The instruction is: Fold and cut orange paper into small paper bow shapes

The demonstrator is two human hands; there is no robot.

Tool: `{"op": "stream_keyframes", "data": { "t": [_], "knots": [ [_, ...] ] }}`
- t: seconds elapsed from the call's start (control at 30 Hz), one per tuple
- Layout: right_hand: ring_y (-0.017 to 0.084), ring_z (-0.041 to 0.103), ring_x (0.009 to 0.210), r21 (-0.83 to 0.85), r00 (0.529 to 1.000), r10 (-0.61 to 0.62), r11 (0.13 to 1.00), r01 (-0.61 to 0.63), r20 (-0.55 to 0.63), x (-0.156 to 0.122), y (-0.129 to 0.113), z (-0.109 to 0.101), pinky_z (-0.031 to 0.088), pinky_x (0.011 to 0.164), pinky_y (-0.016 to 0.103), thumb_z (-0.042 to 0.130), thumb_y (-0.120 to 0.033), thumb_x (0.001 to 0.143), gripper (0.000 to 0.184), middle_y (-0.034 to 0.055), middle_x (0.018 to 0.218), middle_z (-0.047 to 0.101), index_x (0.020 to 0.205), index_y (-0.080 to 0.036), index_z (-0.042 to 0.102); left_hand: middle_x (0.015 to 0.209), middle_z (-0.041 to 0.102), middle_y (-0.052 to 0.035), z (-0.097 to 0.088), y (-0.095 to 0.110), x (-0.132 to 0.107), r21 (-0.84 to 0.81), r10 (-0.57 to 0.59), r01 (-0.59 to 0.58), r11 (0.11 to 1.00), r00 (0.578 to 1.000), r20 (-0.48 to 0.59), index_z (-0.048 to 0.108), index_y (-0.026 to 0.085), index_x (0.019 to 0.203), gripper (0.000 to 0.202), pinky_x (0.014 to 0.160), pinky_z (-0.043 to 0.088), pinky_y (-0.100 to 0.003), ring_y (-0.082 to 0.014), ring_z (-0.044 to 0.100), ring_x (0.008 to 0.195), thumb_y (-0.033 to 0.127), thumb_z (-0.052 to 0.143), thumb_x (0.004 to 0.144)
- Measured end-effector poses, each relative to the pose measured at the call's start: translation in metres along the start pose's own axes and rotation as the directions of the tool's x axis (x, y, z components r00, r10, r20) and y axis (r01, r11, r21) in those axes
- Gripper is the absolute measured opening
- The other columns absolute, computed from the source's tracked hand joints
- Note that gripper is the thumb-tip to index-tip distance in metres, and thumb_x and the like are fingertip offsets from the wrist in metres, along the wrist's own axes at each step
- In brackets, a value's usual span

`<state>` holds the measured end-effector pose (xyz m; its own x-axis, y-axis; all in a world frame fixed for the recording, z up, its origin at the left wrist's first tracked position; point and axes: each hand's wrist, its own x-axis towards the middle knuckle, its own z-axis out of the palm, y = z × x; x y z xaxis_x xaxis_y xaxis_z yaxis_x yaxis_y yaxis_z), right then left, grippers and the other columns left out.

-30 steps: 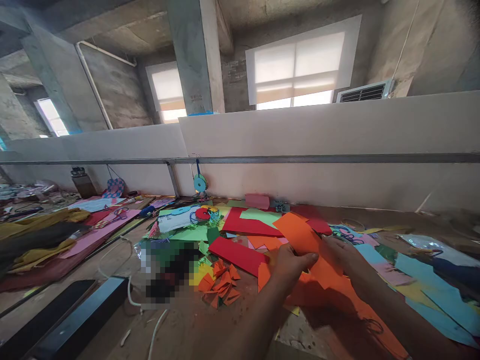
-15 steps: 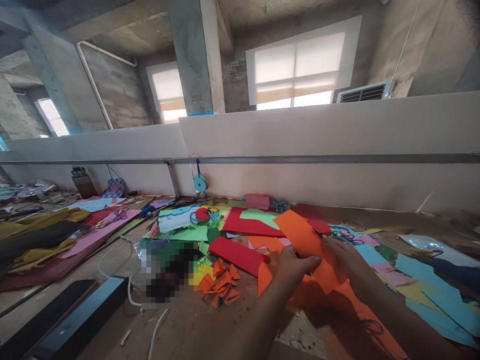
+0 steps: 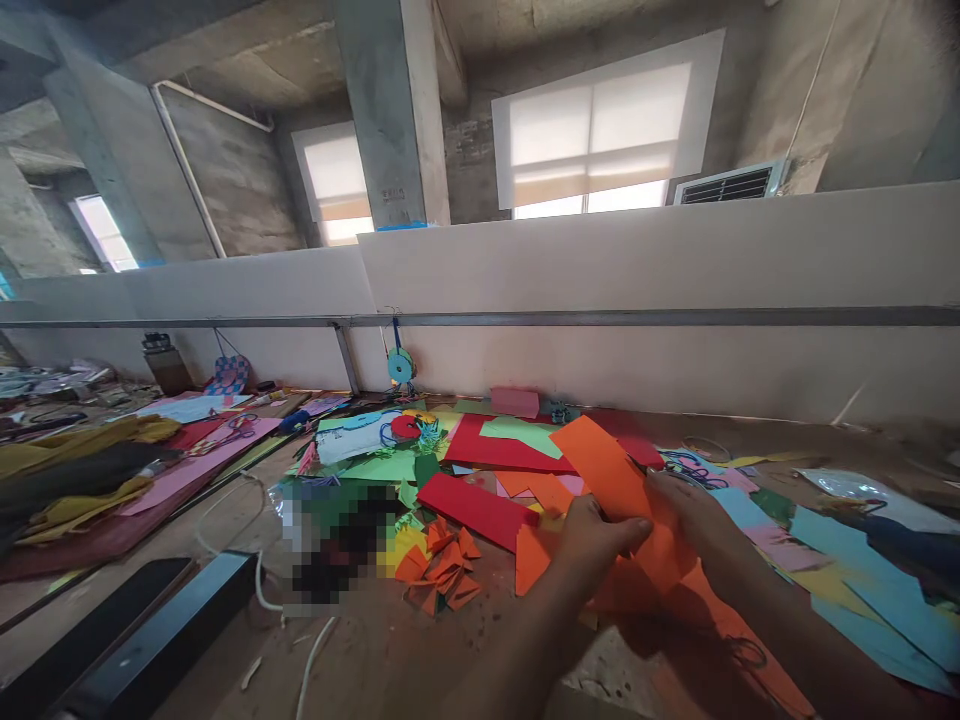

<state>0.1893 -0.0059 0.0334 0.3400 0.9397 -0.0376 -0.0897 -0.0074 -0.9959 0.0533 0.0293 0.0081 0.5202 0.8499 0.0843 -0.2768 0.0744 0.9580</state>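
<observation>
An orange paper strip (image 3: 604, 462) is held up in front of me, slanting toward the upper left. My left hand (image 3: 596, 540) pinches its lower left edge with the thumb on top. On the other side, my right hand (image 3: 682, 510) grips the strip's right edge; its fingertips are partly hidden behind the paper. Beneath both hands lie larger orange sheets (image 3: 739, 640), partly in shadow. A pile of small folded orange paper pieces (image 3: 444, 568) rests on the table to the left of my left hand.
A red paper strip (image 3: 476, 508) lies beyond the pile. Light blue sheets (image 3: 862, 560) spread at the right. At the left are a dark box (image 3: 169, 635), a phone (image 3: 97, 630) and a white cable (image 3: 262, 585). A bottle (image 3: 166, 365) stands near the wall.
My left hand and the orange strip have shifted very slightly to the right. Both hands keep their hold, and everything else looks the same.
</observation>
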Motion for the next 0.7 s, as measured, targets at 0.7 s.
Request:
{"op": "stream_keyframes", "data": {
  "t": [0.7],
  "knots": [
    [0.029,0.066,0.1,-0.098,0.999,-0.038,0.995,0.037,-0.013,-0.007,-0.011,0.005,0.051,0.079,0.031,0.068,-0.057,0.071,0.033,0.0014,0.092,0.078,0.078,-0.024,0.074,0.065,0.056,-0.0018,-0.025,0.031,0.002,-0.04,-0.045,0.037,0.999,0.973,-0.228,0.056,0.016,0.07,0.055,0.057,0.03,-0.024,-0.0135,0.048,0.059,0.068,0.072,0.059]
  ]
}}
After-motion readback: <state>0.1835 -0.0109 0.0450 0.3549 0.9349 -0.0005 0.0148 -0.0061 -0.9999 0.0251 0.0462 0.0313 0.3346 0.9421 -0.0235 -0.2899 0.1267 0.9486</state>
